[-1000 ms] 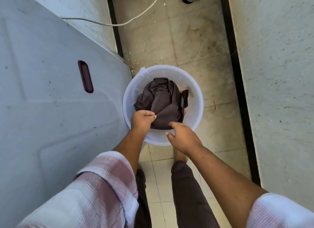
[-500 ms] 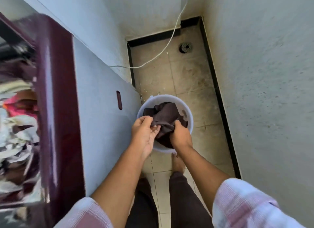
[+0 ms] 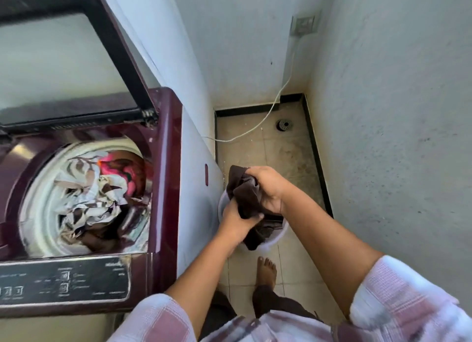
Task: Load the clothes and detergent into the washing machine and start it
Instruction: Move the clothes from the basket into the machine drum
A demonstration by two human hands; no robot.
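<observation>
The person stands beside the washing machine, whose lid is tipped up and back so the drum lies open from above; patterned and pink clothes already sit inside it. To the right of the washing machine, on the tiled floor against its white side panel, rests a pale bucket, probably set there so each item needs only a short lift across. Both hands are closed on a dark brown garment above the bucket: the left hand is clenched around its lower part, the right hand bunches the upper part, likely gathering loose cloth so nothing trails on the rim. More dark fabric seems to remain in the bucket. No detergent is visible, and the control panel at the washing machine's near edge is untouched.
</observation>
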